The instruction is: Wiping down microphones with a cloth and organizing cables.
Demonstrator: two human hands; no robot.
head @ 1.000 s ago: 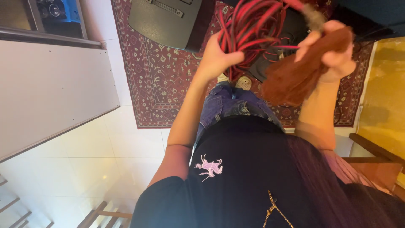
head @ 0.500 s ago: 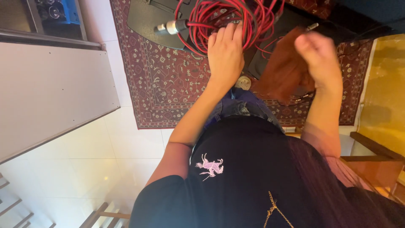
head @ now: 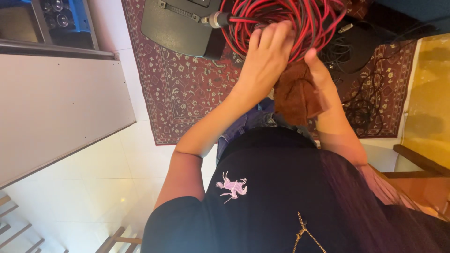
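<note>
Head view: left hand (head: pixel 267 61) fingers clasp the red-black cable coil (head: pixel 281 18); right hand (head: pixel 316 70) grips a brown cloth (head: pixel 295 96) beneath.

The far part of the red and black cable coil (head: pixel 281 18) is being cut off by the top edge. The right hand (head: pixel 315 70) is being largely hidden behind the brown cloth (head: pixel 296 96), so its grip cannot be judged. The left hand's fingertips (head: pixel 276 33) are being blurred among the cables.
</note>
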